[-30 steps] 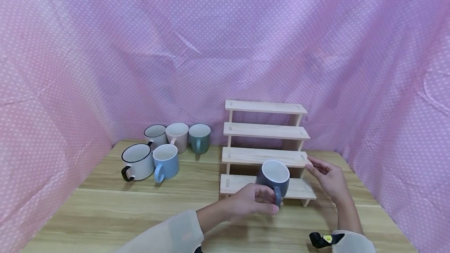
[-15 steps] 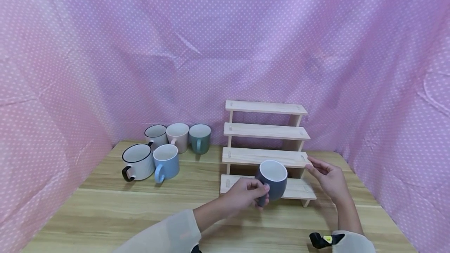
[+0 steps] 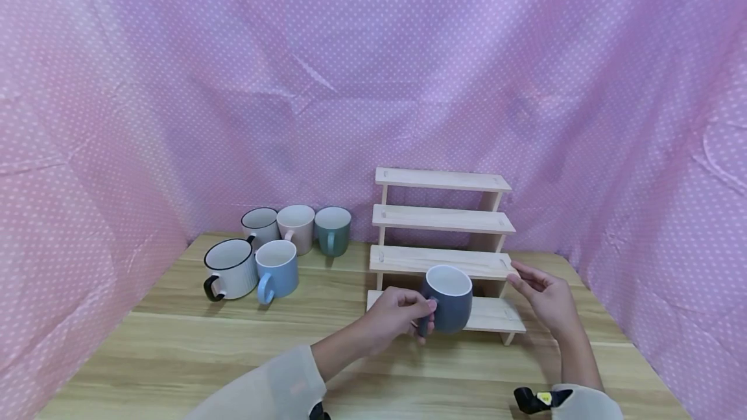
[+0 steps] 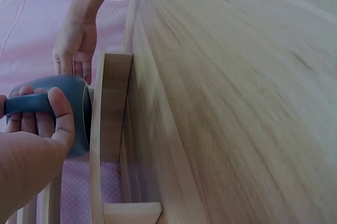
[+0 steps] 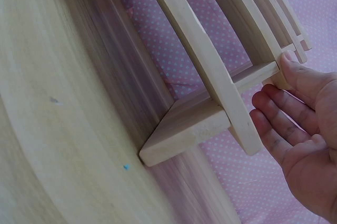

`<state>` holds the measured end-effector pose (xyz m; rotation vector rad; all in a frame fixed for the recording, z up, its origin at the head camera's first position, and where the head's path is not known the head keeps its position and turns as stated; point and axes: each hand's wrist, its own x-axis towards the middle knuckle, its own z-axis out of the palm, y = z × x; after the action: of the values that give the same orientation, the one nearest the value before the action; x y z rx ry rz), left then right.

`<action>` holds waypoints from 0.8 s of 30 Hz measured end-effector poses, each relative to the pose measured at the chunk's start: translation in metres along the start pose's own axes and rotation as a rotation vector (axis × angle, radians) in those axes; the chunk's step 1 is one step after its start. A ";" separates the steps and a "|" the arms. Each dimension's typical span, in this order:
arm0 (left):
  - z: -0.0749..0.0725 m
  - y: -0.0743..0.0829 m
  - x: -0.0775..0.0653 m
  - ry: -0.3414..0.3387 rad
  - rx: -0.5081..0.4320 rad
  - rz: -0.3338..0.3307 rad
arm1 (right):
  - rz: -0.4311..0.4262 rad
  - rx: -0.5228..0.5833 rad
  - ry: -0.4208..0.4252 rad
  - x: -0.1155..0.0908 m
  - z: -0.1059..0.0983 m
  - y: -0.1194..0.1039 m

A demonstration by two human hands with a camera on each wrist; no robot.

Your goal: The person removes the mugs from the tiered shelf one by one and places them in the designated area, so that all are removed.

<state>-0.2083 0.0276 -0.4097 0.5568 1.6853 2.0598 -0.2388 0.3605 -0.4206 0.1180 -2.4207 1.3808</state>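
A dark grey mug (image 3: 454,308) with a white inside is upright at the lowest step of a four-step wooden display rack (image 3: 496,314). My left hand (image 3: 392,321) pinches its handle, which points left; in the left wrist view the thumb and fingers close around that dark handle (image 4: 30,103). The mug's base is right at the lowest board, but I cannot tell whether it bears fully on it. At the rack's right side, my right hand (image 3: 548,303) pinches the end of the second board from the bottom, with the thumb (image 5: 295,66) on its edge.
Several mugs stand together on the wooden table (image 3: 192,355) at left: a light blue mug (image 3: 279,271), a green mug (image 3: 332,232), a pale pink mug (image 3: 299,232) and white ones with black rims (image 3: 232,274). A pink dotted cloth (image 3: 362,83) hangs behind and at both sides.
The mug has turned so its handle swung from the front to the left, and it has shifted slightly left. My left hand now pinches the handle. The right hand has stayed put.
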 end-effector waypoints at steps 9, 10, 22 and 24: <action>-0.011 0.005 -0.005 -0.030 0.017 0.026 | 0.017 0.002 -0.011 0.000 0.000 0.001; -0.012 0.006 -0.005 -0.034 0.021 0.026 | 0.016 0.003 -0.011 0.000 0.000 0.000; -0.036 0.020 -0.013 -0.083 0.031 0.041 | 0.002 0.001 -0.011 0.000 0.000 0.002; -0.040 0.023 -0.015 -0.085 0.034 0.045 | 0.001 0.003 -0.010 0.000 0.000 0.002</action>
<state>-0.2190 -0.0173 -0.3954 0.6893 1.6753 2.0119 -0.2392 0.3615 -0.4223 0.1251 -2.4277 1.3870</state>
